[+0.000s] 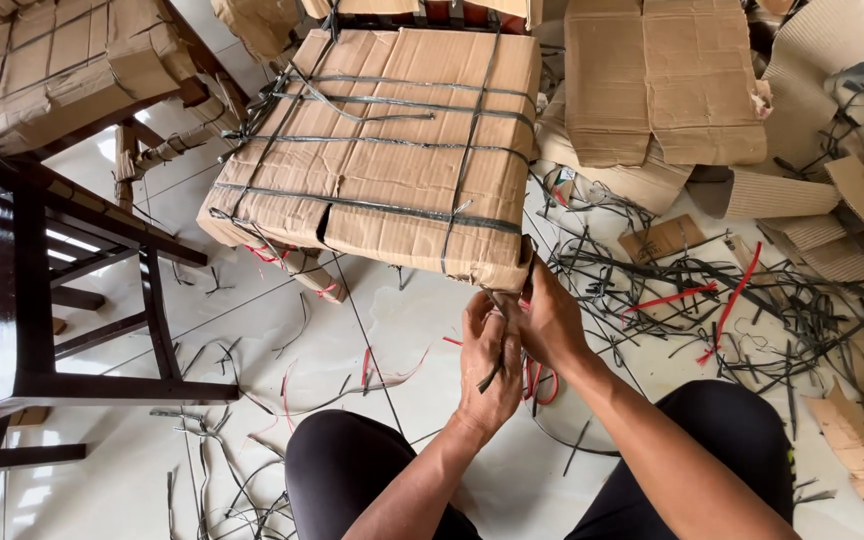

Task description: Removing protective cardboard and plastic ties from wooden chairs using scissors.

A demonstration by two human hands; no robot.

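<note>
Both hands, left (488,368) and right (549,322), pinch a dark strap (497,372) at the wrapped chair's (382,150) five-o'clock corner, fingers clamped, seemingly for grip.

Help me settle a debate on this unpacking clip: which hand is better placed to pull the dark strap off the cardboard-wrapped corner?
Probably the right hand: it sits right under the wrapped corner where the strap comes down. The left hand is lower, gripping the strap's loose end.

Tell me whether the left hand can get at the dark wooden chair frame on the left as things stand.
Probably not at once: the left hand is busy gripping a dark plastic strap at the cardboard-wrapped bundle's corner, and the dark wooden chair frame stands well off to its side.
</note>
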